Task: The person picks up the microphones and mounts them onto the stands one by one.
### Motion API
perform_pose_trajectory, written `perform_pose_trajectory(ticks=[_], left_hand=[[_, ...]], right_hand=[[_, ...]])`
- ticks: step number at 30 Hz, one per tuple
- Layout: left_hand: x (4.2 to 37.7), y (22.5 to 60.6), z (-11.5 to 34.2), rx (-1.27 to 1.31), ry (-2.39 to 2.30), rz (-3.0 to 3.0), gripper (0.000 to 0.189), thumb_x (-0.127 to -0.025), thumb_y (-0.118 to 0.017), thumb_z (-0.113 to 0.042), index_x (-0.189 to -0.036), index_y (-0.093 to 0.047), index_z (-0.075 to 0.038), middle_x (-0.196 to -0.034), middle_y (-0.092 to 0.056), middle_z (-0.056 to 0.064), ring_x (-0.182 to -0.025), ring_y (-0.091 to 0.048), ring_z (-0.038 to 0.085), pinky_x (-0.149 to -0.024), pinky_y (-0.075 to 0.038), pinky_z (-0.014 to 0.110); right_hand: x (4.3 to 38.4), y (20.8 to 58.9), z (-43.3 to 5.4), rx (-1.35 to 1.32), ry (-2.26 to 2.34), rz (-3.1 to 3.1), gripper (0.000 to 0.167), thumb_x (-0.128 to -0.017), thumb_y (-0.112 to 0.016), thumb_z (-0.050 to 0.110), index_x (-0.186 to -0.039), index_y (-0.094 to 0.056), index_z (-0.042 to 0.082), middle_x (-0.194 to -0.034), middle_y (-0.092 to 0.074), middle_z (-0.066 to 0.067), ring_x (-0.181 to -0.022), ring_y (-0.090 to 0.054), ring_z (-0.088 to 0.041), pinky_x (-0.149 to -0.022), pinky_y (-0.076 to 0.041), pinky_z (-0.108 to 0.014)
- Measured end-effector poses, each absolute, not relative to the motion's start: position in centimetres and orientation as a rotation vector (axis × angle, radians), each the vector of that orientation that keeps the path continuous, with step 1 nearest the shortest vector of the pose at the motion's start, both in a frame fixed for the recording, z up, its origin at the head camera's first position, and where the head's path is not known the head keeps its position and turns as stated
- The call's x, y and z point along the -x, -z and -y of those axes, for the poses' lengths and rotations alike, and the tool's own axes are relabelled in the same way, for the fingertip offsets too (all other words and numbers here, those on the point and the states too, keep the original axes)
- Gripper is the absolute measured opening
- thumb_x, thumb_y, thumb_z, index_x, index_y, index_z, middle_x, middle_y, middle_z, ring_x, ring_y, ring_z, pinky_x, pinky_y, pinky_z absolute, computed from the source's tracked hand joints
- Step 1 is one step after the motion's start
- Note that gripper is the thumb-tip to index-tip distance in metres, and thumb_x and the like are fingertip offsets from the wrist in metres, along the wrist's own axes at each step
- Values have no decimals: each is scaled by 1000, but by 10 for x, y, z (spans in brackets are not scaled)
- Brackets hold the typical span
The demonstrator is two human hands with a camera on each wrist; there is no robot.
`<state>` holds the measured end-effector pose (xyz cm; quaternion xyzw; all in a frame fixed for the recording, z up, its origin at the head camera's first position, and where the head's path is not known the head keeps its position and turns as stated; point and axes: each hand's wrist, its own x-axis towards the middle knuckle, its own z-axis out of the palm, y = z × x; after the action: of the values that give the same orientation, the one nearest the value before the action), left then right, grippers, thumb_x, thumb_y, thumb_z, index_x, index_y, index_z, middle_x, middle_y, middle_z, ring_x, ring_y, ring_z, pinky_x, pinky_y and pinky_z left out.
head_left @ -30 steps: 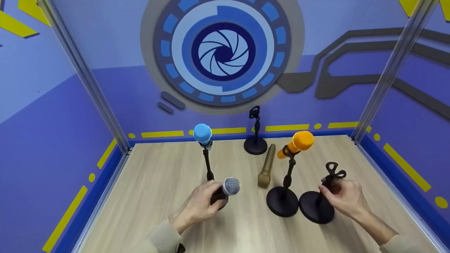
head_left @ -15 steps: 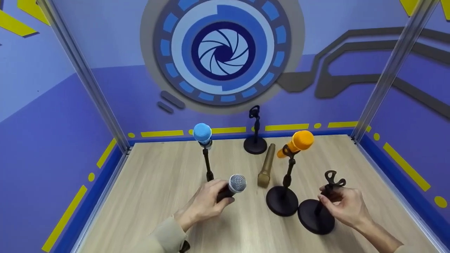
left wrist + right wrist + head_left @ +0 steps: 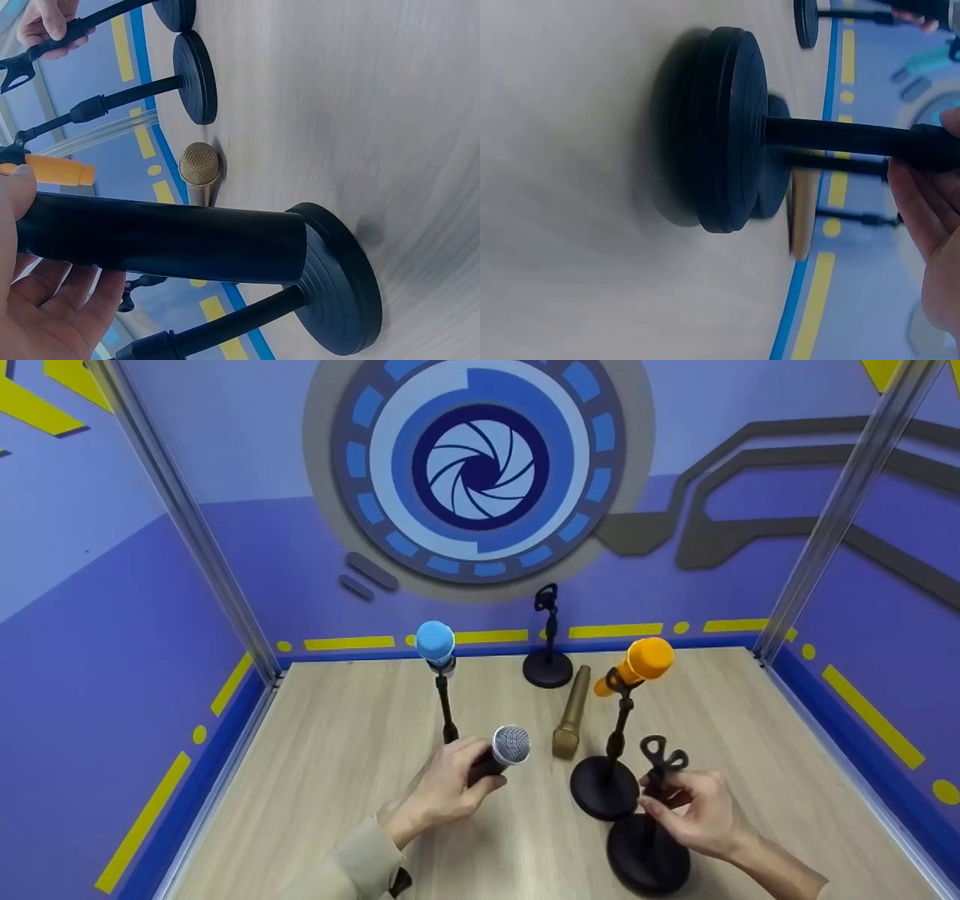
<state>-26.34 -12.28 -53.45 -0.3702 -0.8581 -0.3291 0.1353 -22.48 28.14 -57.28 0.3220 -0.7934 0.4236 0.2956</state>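
My left hand point(image 3: 450, 787) grips a black microphone point(image 3: 165, 236) with a silver mesh head point(image 3: 512, 745), its head tilted up to the right. My right hand point(image 3: 701, 814) pinches the pole of a black microphone stand point(image 3: 649, 859) just below its holder clip point(image 3: 663, 756), which holds no microphone. In the right wrist view the stand's round base point(image 3: 731, 131) hangs close over the tabletop, with a shadow beside it. Left of it stands another stand point(image 3: 604, 789), bearing an orange microphone point(image 3: 649, 658).
A blue microphone point(image 3: 435, 642) sits on a stand behind my left hand, whose base point(image 3: 337, 285) shows in the left wrist view. A gold microphone point(image 3: 572, 712) lies on the table point(image 3: 337, 735). Farther back is a stand point(image 3: 547, 669) with a bare clip. Printed panels enclose the table.
My right hand has brought the stand leftward and nearer to me, in front of the orange microphone's stand. My left hand has shifted slightly right and raised the black microphone's head a little.
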Motion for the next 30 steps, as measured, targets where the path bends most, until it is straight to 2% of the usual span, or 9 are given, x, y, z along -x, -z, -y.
perform_pose_trajectory(ticks=[10, 16, 19, 25, 30], left_hand=[[266, 524, 114, 1023, 1044, 2455, 36, -101, -84, -20, -135, -74, -10, -124, -82, 6, -114, -79, 20, -99, -67, 44], [270, 518, 105, 960, 1062, 2363, 25, -99, -84, -17, -122, -76, -9, -109, -85, 5, -100, -82, 19, -85, -68, 39], [273, 516, 99, 953, 1076, 2336, 24, -102, -82, -18, -122, -75, -8, -109, -86, 5, -98, -83, 19, -83, -68, 38], [278, 507, 90, 959, 1159, 2265, 29, -104, -79, -15, -130, -74, -6, -109, -84, 7, -103, -84, 21, -91, -69, 39], [284, 498, 85, 959, 1239, 2162, 27, -101, -82, -8, -126, -72, -4, -101, -76, 8, -99, -80, 19, -98, -68, 35]], right_hand=[[233, 561, -229, -1090, -1263, 2142, 28, -81, -89, -9, -102, -81, 7, -80, -82, -3, -68, -74, 4, -55, -59, -16], [246, 553, -198, -1264, -1260, 2102, 26, -83, -87, -7, -104, -79, 5, -83, -82, -6, -70, -76, -3, -60, -60, -16], [254, 550, -187, -1278, -1223, 2117, 25, -83, -87, -5, -103, -81, 7, -86, -84, -6, -73, -78, -5, -63, -62, -18], [265, 547, -171, -1226, -1244, 2297, 19, -87, -85, -2, -102, -85, 8, -95, -87, -7, -85, -81, -8, -72, -67, -22], [272, 550, -159, -1202, -1353, 2405, 17, -92, -80, -4, -107, -85, 3, -103, -86, -15, -96, -85, -20, -79, -69, -27]])
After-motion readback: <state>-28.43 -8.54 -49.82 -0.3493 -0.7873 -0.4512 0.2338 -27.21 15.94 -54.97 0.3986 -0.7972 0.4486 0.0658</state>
